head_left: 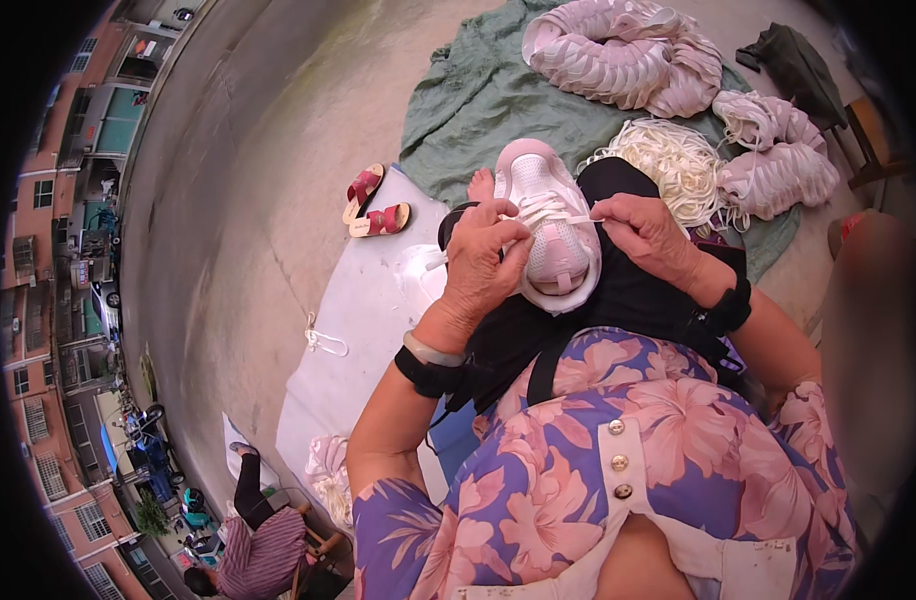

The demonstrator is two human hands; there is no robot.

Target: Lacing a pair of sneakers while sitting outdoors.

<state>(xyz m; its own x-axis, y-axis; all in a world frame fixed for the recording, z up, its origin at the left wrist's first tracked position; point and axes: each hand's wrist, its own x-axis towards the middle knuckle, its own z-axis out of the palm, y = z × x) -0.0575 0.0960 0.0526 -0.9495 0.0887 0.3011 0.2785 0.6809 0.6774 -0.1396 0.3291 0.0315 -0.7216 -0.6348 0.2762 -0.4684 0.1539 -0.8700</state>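
Observation:
A pale pink and white sneaker [563, 243] rests on my lap over black cloth, its toe pointing away from me. White shoelace [548, 210] crosses its upper in several rows. My right hand [650, 238] pinches a stretch of the lace, drawn out to the right of the shoe. At the shoe's left edge, my left hand [481, 258] is closed with thumb and fingers curled by the lacing; it seems to grip the lace there, though its fingertips partly hide it. Another white shoe [418, 275] lies to the left, partly behind my left hand.
Beyond my knees a green cloth [468, 110] carries bundles of pinkish shoe parts [628, 60] and a heap of cream laces [668, 165]. Red sandals [383, 220] and a loose lace [325, 340] lie at left. Another person [263, 550] sits at the lower left.

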